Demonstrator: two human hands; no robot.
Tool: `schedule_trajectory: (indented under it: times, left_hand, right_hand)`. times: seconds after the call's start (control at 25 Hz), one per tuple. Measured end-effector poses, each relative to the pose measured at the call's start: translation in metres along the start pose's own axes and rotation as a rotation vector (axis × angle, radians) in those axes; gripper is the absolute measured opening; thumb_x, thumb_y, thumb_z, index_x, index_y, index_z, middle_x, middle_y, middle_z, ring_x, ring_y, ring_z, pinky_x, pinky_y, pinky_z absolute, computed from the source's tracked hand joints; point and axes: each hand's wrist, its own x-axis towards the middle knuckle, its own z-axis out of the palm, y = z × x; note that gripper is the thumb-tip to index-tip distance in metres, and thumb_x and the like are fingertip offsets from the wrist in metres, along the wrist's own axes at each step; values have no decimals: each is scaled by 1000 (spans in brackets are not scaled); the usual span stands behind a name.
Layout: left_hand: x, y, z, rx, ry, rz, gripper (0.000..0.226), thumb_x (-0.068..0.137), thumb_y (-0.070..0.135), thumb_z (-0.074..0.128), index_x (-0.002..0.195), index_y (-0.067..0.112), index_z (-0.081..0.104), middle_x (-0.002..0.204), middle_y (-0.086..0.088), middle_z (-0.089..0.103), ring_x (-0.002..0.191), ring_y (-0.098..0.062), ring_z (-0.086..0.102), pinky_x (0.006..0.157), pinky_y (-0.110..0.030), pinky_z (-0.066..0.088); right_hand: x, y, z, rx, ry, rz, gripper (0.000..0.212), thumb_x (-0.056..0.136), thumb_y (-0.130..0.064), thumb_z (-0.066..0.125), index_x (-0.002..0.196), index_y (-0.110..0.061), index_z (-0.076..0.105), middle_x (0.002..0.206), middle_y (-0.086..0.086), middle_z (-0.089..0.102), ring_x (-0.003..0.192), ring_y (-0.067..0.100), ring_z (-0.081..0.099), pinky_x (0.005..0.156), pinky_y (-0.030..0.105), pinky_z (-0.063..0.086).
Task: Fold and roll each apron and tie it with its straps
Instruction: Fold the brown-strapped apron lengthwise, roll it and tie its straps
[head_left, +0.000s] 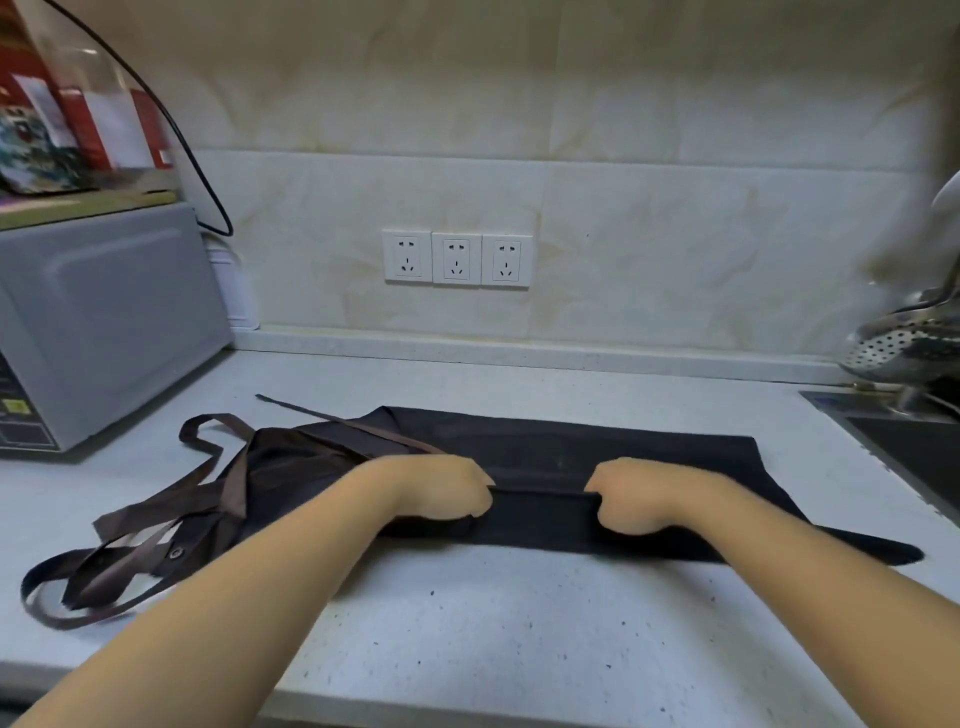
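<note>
A dark apron (571, 447) lies flat across the white speckled counter (493, 623), folded into a long band. Its brown straps (156, 525) trail in loose loops off the left end, one thin strap (322, 415) lying over the cloth. My left hand (441, 491) and my right hand (641, 496) sit side by side on the middle of the band, fingers curled under, each gripping a raised fold of the apron near its front edge.
A grey microwave (104, 322) stands at the left with a black cable (197, 171) behind it. Three wall sockets (457, 258) are on the tiled backsplash. At the right are a sink (914, 447) and a perforated metal colander (904, 348).
</note>
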Motion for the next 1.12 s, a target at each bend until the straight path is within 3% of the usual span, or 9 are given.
schedule_trajectory:
  times: [0.12,0.2,0.32,0.48,0.56,0.64,0.84,1.0,1.12]
  left_hand:
    - [18,-9,-20,109,-23,-136,11,85,23,46,77,15,49,86,-3,55,76,-23,47,71,-33,34]
    - [31,-18,-19,239,46,-194,22,90,24,44,95,12,62,107,-5,64,94,-25,58,81,-33,42]
    - [37,-15,11,484,344,-284,29,90,16,48,118,16,56,118,-4,58,108,-27,56,81,-37,41]
    - [51,8,83,587,721,227,32,83,18,52,113,23,59,108,0,55,105,-27,52,95,-41,40]
    - [61,25,100,411,647,339,35,96,28,39,123,28,62,125,5,59,123,-22,49,110,-49,32]
    - [66,36,104,292,502,203,42,104,36,28,142,32,45,153,8,37,145,-16,23,119,-53,9]
    - [77,34,101,429,464,155,48,104,40,19,152,38,18,163,9,8,151,-16,-1,117,-59,-5]
    - [83,32,103,370,417,127,50,103,49,13,152,43,9,163,12,0,150,-12,-7,116,-60,-7]
    - [88,30,101,358,402,114,52,101,53,13,152,45,8,163,14,-1,150,-12,-7,117,-60,-5]
  right_hand:
    - [20,19,-14,67,-60,94,13,72,-16,48,78,-17,59,80,-1,58,68,19,52,61,26,39]
    - [33,31,-9,89,-40,131,16,71,-22,53,82,-15,62,82,-1,59,70,19,53,63,27,40]
    - [45,44,11,68,23,172,15,77,-31,56,84,-18,57,88,-3,59,77,16,55,65,27,43]
    - [56,46,35,-69,247,187,16,82,-33,50,96,-26,50,99,-5,59,94,20,53,89,40,37]
    - [54,47,40,-89,310,191,16,83,-34,50,96,-26,49,101,-3,60,97,22,52,92,43,36]
    - [54,51,44,-47,374,167,15,86,-37,49,93,-23,49,98,-3,61,94,22,55,85,37,39]
    - [59,61,49,163,402,192,21,88,-36,49,99,-18,52,93,-2,62,85,20,59,65,31,43]
    - [61,46,56,-11,506,310,34,90,-35,46,120,-20,49,117,3,58,112,26,52,98,46,37]
    - [59,50,77,-48,547,414,51,96,-46,32,145,-30,32,152,6,30,144,35,13,110,67,-1]
